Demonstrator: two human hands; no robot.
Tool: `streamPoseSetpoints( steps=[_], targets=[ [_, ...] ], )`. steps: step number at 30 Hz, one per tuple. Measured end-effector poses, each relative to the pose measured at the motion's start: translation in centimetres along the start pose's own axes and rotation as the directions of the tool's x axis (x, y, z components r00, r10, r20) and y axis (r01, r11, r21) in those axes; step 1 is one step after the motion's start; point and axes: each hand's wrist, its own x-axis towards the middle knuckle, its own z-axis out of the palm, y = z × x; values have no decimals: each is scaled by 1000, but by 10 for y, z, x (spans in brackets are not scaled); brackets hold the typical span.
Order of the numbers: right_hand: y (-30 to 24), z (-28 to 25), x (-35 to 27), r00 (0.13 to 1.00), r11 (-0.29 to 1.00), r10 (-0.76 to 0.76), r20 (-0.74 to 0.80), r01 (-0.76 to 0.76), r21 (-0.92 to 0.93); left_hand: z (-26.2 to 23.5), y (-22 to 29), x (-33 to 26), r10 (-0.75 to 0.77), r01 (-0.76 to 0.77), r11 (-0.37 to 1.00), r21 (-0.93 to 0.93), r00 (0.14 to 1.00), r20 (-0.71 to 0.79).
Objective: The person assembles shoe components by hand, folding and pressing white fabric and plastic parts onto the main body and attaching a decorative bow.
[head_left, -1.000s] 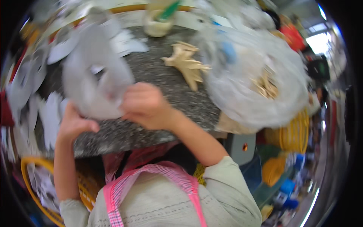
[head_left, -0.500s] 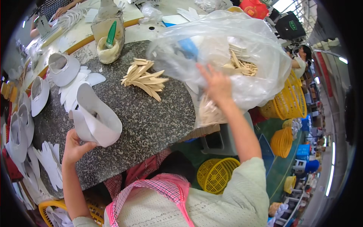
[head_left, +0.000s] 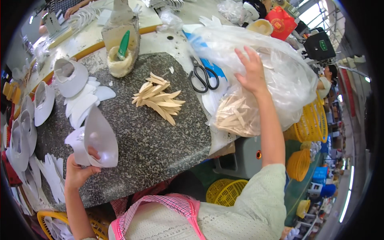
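A speckled dark granite worktop (head_left: 152, 140) sits against a pale bench (head_left: 80, 44). Yellow plastic baskets (head_left: 312, 124) stack along the green floor (head_left: 298, 192) on the right, where daylight enters from bright windows (head_left: 316, 12).

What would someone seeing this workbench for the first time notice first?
Probably the big clear plastic bag bulging at the right of the bench, with the right hand pressed flat on top of it and pale wooden slivers showing through its lower part. Next, the fan of loose tan wooden slivers in the middle of the speckled dark stone slab. At the left, the left hand holds a curved white shoe upper.
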Motion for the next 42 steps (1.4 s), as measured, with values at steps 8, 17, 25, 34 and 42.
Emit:
streamPoseSetpoints(
  steps=[8, 17, 25, 34, 42],
  targets=[
    [-150, -39, -169, 974, 766, -226, 22, 163, 622, -7, -13, 5, 67, -69, 997, 39, 996, 65],
    [-62, 6, -168, 926, 926, 323, 194, -351, 136, -2, -11, -3, -15, 6, 996, 93, 996, 91],
    [-59, -17, -130, 652, 882, 405, 641, -464, -85, -26, -24, -19, 127, -140, 957, 255, 990, 69],
    [-171, -116, -118, 789, 124, 247, 563, -602, 789, -25, -42, -41, 261, -265, 905, 333, 964, 57],
    [-317, -91, -53, 897, 504, -363, 253, -39, 863, -19, -48, -42, 448, -431, 836, 340, 894, 33]
  ],
)
